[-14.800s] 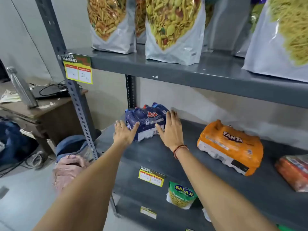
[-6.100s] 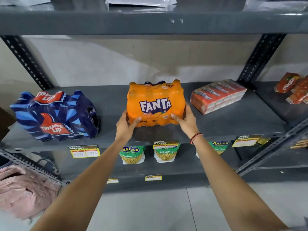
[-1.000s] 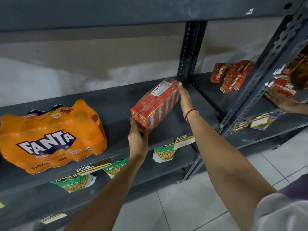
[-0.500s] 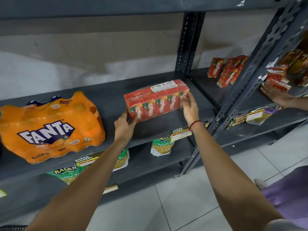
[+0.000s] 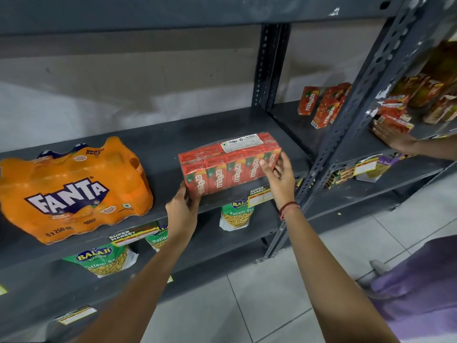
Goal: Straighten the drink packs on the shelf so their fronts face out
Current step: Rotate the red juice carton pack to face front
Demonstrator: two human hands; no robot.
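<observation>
A red shrink-wrapped pack of Maaza juice cartons (image 5: pixel 230 167) stands on the grey middle shelf (image 5: pixel 163 142), its printed front facing out. My left hand (image 5: pixel 181 210) holds its lower left corner. My right hand (image 5: pixel 279 179) rests against its right end, fingers spread over the front. To the left lies the orange Fanta pack (image 5: pixel 71 191), its logo turned outward.
A slotted steel upright (image 5: pixel 346 134) stands just right of my right wrist. Beyond it, loose Maaza cartons (image 5: pixel 324 105) stand on the neighbouring shelf, where another person's hand (image 5: pixel 393 141) reaches in. Balaji snack bags (image 5: pixel 236 215) hang below. A purple garment (image 5: pixel 420 280) is low right.
The Maaza pack swung from a tilted, end-on pose to stand with its front outward. It now sits slightly nearer the shelf's front edge, and both hands stay on it.
</observation>
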